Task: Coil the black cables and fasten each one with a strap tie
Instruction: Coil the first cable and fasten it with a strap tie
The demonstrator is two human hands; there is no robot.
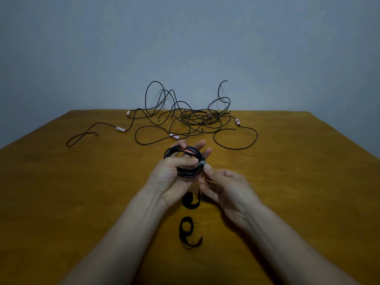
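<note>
Counter (287,182) fills the lower view: mustard-brown, matt, smooth top. Loose cables (197,118) lie in a springy tangle at its far edge, well apart from the hands. They are thin, round and black with a rubbery-looking jacket, and several loops stand up against the wall.

Left hand (174,173) holds the coil (186,172) above the counter's middle, grip wrapped round it, fingers through the ring and thumb laid across the strands. Right hand (224,186) is just beside it, grip pinching the strap tie (202,163) between thumb and forefinger at the coil's right side. The coil is a tight round hoop of several turns, slightly glossy. The strap tie is a short grey band with a soft fabric look (hook-and-loop, probably), lying over the strands.

Step in hand, as I read it: closing the tie round this coil. To do it well, hold the left grip firm so the turns don't spring apart. Pull the band snug across every strand, then press the tail flat onto itself, with no stray loop left outside.

Two spare ties (190,201) lie on the counter below the hands: black, curled, frayed at the edges. Small white-and-red tags (121,128) sit on the loose cables, text too small to read.
</note>
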